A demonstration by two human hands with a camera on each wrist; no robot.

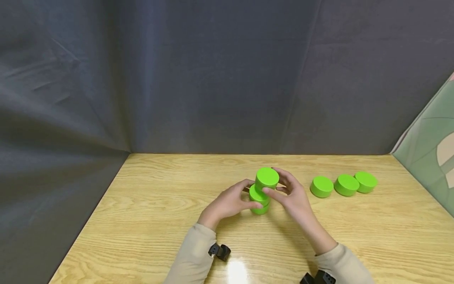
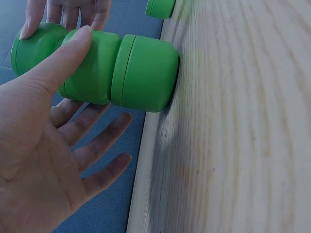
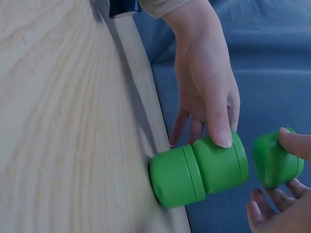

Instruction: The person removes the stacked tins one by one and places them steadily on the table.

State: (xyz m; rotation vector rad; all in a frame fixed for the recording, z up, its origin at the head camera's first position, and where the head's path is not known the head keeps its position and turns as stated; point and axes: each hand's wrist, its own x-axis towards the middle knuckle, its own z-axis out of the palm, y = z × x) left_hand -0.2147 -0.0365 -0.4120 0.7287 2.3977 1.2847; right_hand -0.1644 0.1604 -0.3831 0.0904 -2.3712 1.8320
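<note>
Two squat green lidded jars stand stacked on the wooden table, the lower jar [image 1: 260,210] on the tabletop and the upper jar [image 1: 258,194] on top of it. My left hand [image 1: 229,202] holds the upper jar from the left; in the left wrist view its thumb [image 2: 73,51] lies across that jar's side while the other fingers spread behind. A third green jar [image 1: 267,176] is pinched by my right hand [image 1: 289,195] above the stack. In the right wrist view a gap shows between this raised jar [image 3: 277,160] and the upper jar [image 3: 218,162].
Farther right on the table [image 1: 159,221], three more green jars stand in a row: a near one [image 1: 322,187], a middle one [image 1: 347,185] and a far one [image 1: 366,182]. Dark cloth [image 1: 220,79] closes off the back and left sides. A patterned panel [image 1: 430,134] borders the right.
</note>
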